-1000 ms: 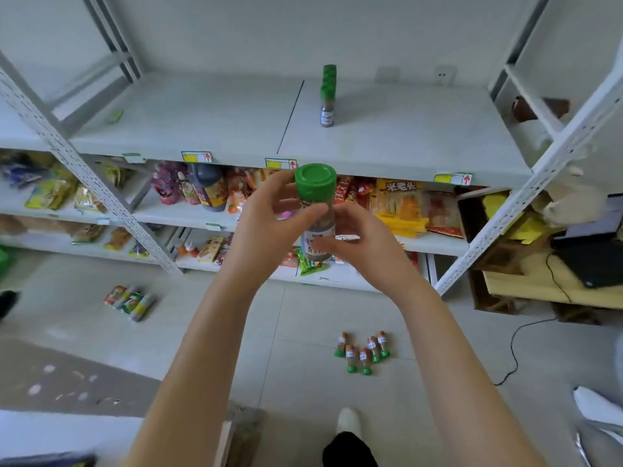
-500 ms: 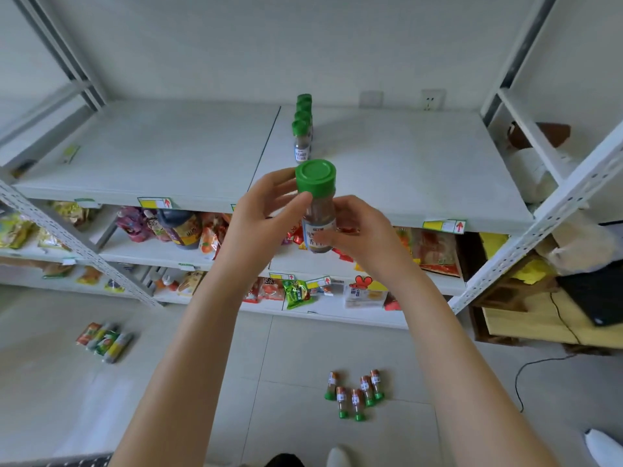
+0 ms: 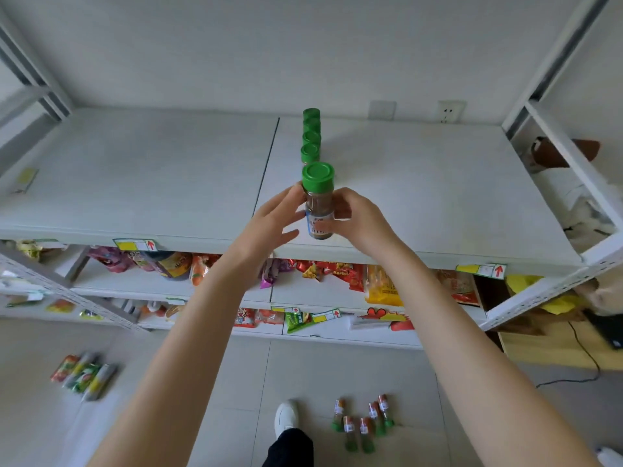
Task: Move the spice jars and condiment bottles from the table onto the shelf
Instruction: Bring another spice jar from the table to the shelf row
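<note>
A green-capped spice jar stands upright at the near edge of the top shelf. I cannot tell whether its base touches the board. The right hand curls its fingers round the labelled body. The left hand has its fingers spread and fairly straight, and the upper fingertips touch the jar just under the cap. Just beyond it, a row of 4 jars with matching caps runs toward the far wall. On the floor near the person's white shoe lie 5 small bottles.
</note>
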